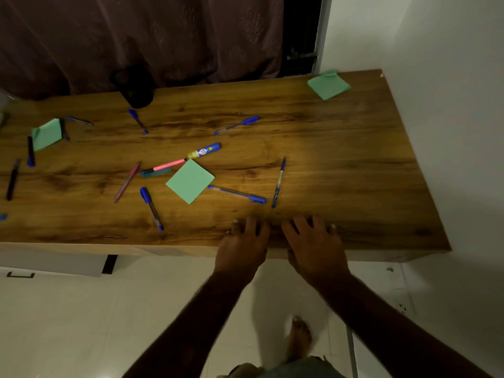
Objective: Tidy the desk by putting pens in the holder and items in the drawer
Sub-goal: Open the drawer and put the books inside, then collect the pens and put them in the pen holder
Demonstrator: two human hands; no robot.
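Where the wooden tabletop (354, 165) meets the left edge of the frame, a black pen (12, 179) lies flat. Just right of it, a dark pen with a blue cap (30, 151) lies beside a green note pad (47, 134). Under the tabletop at lower left is a white drawer (51, 264).

A black mesh holder (135, 87) stands at the back edge, upper left of the middle. It is too dark to tell what is inside. A short blue pen (138, 121) lies just in front of it.

Lower down lie a dark red pen (127, 181) and a long blue pen (151, 208). Near the middle, a pink marker (166, 165) points at a blue glue stick (204, 150). A second green pad (190, 181) lies flat below them.

At the near edge, the left hand (244, 241) rests with its fingers spread and holds nothing. A blue and white pen (278, 182) lies just above the hands. The right hand (313, 238) rests close by, also spread flat and holding nothing.

A third green pad (328, 85) lies in the upper right corner.
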